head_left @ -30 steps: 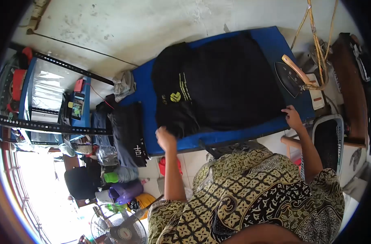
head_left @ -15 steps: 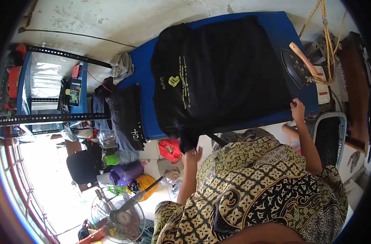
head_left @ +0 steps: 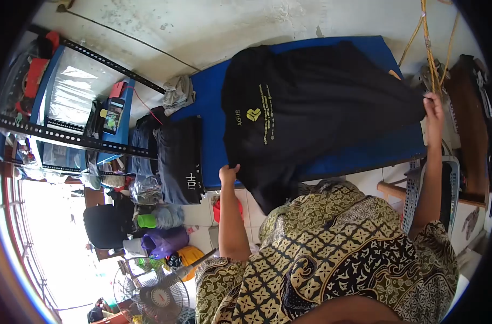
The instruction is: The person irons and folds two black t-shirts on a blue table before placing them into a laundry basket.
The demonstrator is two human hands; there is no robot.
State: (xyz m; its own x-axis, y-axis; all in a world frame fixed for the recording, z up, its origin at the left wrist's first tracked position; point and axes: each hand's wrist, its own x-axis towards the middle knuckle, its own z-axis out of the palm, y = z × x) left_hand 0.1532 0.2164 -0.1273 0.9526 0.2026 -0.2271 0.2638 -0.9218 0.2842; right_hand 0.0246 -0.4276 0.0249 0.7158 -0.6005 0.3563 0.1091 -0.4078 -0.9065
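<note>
A black T-shirt with yellow print and the word AGUS lies spread over a blue padded board. My left hand pinches its near edge at the shoulder end, and a sleeve hangs down beside it over the board's front edge. On the far right my right hand grips the hem corner, drawn up and out past the board's end. The lifted cloth covers most of the iron; only the tip of its wooden handle shows.
Left of the shirt lies a stack of folded dark garments beside a metal-framed shelf with a phone. A fan stands lower left. Rope hangs at right, above a grey basket. A wall borders the board's far side.
My right hand has risen to the right, pulling the hem over the iron. My left hand has moved left and up from the sleeve to the shirt's near edge. The view has shifted slightly.
</note>
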